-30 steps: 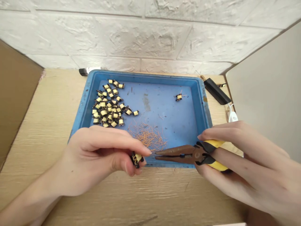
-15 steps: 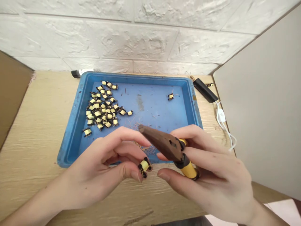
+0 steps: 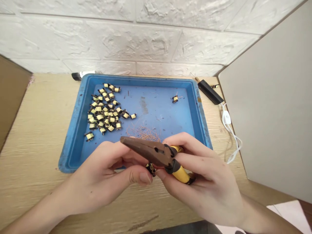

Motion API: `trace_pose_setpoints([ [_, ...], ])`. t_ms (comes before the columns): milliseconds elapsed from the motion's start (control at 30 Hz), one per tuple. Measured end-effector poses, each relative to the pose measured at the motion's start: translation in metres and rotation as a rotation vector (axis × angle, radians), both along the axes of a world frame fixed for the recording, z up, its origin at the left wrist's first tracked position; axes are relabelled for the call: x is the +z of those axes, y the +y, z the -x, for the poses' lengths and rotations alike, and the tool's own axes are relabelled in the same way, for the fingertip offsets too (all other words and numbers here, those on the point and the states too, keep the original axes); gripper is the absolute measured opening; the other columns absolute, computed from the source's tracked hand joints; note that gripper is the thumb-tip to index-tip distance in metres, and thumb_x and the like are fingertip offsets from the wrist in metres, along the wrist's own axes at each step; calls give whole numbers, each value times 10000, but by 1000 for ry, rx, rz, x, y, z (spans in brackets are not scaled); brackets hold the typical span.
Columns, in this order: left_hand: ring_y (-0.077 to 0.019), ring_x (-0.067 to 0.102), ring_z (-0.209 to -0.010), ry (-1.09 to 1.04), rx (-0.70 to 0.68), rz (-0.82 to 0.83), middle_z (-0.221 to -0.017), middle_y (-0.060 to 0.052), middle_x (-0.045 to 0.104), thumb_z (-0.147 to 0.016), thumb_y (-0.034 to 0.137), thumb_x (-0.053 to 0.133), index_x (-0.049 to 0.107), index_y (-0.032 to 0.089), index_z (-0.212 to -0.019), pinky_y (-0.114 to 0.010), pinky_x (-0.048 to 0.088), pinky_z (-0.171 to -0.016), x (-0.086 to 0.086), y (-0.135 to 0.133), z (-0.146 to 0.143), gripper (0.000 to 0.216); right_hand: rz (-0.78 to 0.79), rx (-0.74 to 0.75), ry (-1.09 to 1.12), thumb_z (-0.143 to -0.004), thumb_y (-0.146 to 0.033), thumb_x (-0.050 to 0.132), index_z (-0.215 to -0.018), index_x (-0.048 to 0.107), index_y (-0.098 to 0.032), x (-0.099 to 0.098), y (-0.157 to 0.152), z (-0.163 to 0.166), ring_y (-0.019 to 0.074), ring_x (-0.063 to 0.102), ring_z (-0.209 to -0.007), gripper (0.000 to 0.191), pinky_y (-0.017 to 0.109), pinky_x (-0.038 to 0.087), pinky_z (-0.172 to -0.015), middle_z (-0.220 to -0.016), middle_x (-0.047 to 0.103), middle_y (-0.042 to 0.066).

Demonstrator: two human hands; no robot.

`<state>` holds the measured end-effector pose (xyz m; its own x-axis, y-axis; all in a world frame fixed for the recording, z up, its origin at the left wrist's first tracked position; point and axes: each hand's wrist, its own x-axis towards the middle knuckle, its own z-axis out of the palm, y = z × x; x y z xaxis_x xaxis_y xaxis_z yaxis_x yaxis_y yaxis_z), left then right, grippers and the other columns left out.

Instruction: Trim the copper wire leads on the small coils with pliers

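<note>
A wooden table [image 3: 36, 130] is bearing a blue tray [image 3: 69, 139]. At six o'clock from the tray's middle, two hands are working close together: the left hand [image 3: 104, 182] is pinching with thumb and fingers, the right hand [image 3: 204, 182] is clamping pliers [image 3: 153, 155], their nose pointing toward ten o'clock. A black tool [image 3: 210, 92] is lying outside the tray at two o'clock. Inside, piled coils [image 3: 104, 110] are sitting toward ten, a lone coil [image 3: 175, 98] at two. The left hand's pinched coil [image 3: 150, 169] is showing partly beneath the pliers. Wire scraps [image 3: 146, 133] are lying near six.
</note>
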<state>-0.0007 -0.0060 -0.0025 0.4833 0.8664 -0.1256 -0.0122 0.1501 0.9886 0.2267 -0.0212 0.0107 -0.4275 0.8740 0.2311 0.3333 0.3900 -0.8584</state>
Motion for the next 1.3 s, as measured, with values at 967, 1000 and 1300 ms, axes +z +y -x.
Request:
trace_pose_setpoints([
  [967,-93,822,-684,106,43,-135,-805,111,885,-857,90,888,880,304,-843,-103,625,-687,1,1,2,215,-145,-113,-80,-931,-65,740,-911,726,-221,-2,-5,-1,139,757,-947,158,260,702,-866,-1153,737,48],
  [1000,-99,831,-702,102,44,-126,-820,109,889,-858,80,881,884,309,-853,-109,633,-698,1,1,2,229,-146,-116,-77,-932,-69,742,-916,727,-222,-3,-5,-1,140,757,-953,155,262,702,-871,-1152,736,48],
  [1300,-80,782,-701,80,39,-104,-792,118,849,-828,59,890,871,297,-827,-92,619,-680,1,5,-1,239,-147,-91,-72,-941,-54,707,-880,697,-217,-2,-6,-2,137,758,-940,174,256,703,-840,-1159,732,57],
])
